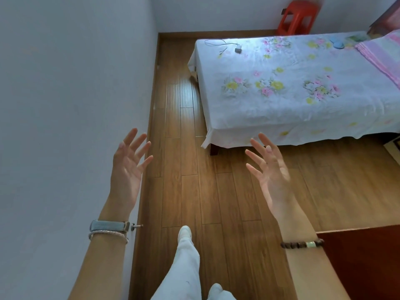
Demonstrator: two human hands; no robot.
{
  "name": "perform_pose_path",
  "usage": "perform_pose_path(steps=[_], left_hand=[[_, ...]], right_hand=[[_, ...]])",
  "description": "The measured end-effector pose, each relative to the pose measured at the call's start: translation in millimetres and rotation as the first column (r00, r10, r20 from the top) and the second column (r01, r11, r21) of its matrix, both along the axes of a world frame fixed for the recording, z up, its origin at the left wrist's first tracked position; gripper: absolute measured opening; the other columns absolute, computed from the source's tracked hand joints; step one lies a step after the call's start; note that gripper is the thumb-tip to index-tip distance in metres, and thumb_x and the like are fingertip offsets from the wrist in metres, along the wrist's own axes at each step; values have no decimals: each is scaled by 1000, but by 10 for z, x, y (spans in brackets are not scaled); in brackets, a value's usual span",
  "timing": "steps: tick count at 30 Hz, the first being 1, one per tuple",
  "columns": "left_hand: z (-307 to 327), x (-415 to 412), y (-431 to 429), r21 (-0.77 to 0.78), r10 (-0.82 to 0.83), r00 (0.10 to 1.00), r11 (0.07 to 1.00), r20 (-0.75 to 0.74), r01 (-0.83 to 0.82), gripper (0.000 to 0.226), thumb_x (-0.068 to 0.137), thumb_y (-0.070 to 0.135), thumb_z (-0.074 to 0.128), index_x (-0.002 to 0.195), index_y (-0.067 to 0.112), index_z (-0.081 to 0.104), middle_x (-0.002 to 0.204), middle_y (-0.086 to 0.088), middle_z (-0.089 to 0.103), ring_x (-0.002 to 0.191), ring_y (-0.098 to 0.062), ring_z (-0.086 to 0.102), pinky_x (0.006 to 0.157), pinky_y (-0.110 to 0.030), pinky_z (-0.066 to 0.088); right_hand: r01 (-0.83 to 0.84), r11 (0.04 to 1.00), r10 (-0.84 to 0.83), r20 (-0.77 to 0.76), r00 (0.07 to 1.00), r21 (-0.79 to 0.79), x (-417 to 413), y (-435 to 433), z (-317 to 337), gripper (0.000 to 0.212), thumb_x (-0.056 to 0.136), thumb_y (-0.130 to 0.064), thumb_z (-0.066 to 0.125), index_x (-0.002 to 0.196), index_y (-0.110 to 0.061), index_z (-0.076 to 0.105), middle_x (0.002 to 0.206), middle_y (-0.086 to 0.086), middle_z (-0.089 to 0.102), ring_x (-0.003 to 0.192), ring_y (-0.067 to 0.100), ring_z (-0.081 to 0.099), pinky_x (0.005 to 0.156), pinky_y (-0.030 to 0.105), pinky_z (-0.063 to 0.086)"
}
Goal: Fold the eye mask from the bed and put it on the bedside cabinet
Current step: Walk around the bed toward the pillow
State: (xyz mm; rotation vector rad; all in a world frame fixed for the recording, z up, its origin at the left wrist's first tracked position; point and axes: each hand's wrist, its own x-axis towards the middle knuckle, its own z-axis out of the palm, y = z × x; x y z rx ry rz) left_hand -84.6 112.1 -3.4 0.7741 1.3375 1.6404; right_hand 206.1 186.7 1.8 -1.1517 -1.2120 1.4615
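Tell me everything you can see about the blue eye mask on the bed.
The eye mask is a small light-blue, soft-looking thing lying flat on the floral sheet at the far end of the bed, close to the pink striped blanket. It shows as two rounded lobes and looks unfolded. No strap or finer detail can be made out from here. Neither hand touches it.

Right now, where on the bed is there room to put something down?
The bed is mostly bare: a wide patch of flowered sheet runs from the near edge up to the charger and cable. It is crowded only at the far right, where the blue eye mask lies beside the pink striped blanket.
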Motion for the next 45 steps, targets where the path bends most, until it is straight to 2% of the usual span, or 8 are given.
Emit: perform_pose_path(steps=[9,14,17,20,29,33,41,45], left_hand=[[74,-885,902,-14,2,1000,1000,9,-2,63,92,51,26,147,22,39,148,-4,49,133,-22,51,111,-50,36],[91,-1315,1278,-6,6,1000,1000,-10,-6,61,94,49,24,147,21,38,148,-4,50,132,-22,52,110,-48,37],[86,-1492,1456,0,5,1000,1000,-8,-5,59,96,48,22,147,21,38,148,-5,49,133,-24,51,110,-49,37],[65,-1638,1710,-1,-14,1000,1000,-3,14,58,96,49,21,146,24,39,148,-4,49,132,-23,52,108,-46,39],[-64,-1919,2789,-25,-10,1000,1000,2,10,58,98,49,19,146,24,40,148,-5,50,132,-23,52,109,-48,38],[-29,-2054,3405,-19,8,1000,1000,-7,-8,58,98,49,19,146,24,39,148,-4,50,131,-22,53,108,-46,39],[63,-2265,4443,5,58,998,998,-2,-58,56,98,49,20,145,26,41,147,-2,51,132,-22,52,109,-47,38],[69,-2395,4843,5,64,998,998,2,-64,57,99,49,19,146,25,40,147,-2,51,132,-22,52,109,-48,38]], right_hand=[[-30,998,27,-55,998,-50,-1003,898,121,43,91,-52,47,130,-37,55,133,-4,64,122,15,62,110,49,41],[-43,998,40,-71,997,-45,-1400,1332,142,47,88,-51,45,132,-34,53,138,2,60,125,19,59,112,54,38],[-50,998,48,-75,996,-26,-1555,1578,154,45,94,-51,45,135,-32,52,139,1,59,126,20,58,110,50,41],[-48,999,46,-87,995,-20,-1702,1885,142,46,90,-47,42,133,-33,53,139,1,59,126,20,59,108,47,44],[-37,999,34,-104,994,-32,-2066,3030,43,44,89,-50,44,129,-35,54,137,0,61,124,19,61,109,50,43],[-31,999,28,-118,993,-29,-2215,3691,60,38,98,-42,39,132,-31,51,140,5,58,126,22,58,110,52,41],[-71,997,70,-100,993,-11,-2476,4798,153,45,100,-43,37,140,-25,46,143,6,55,128,24,57,110,54,41],[-76,997,74,-94,993,-15,-2585,5190,171,52,90,-50,40,137,-28,48,143,5,56,127,22,58,108,50,44]])
